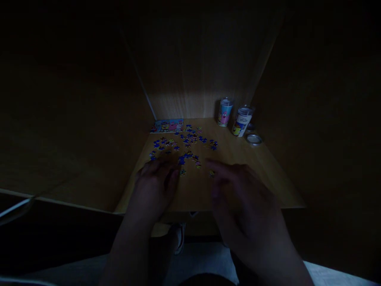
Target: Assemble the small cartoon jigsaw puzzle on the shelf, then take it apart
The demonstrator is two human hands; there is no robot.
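Note:
Loose jigsaw pieces point(184, 145), mostly blue, lie scattered over a wooden desk point(238, 159) in dim light. My left hand point(154, 184) rests palm down on the near part of the desk, fingers stretched toward the nearest pieces. My right hand point(238, 190) hovers beside it, fingers extended forward and slightly blurred, close to a small yellow piece point(211, 173). Neither hand visibly holds anything. A colourful printed picture card point(168, 126) lies flat at the back left of the desk.
Two cartoon-printed cylindrical tubs point(224, 112) point(243, 120) stand at the back right, with two round lids point(254, 139) lying beside them. Wooden partition walls enclose the desk on the left, back and right. A shoe point(179, 236) shows on the floor below the desk's front edge.

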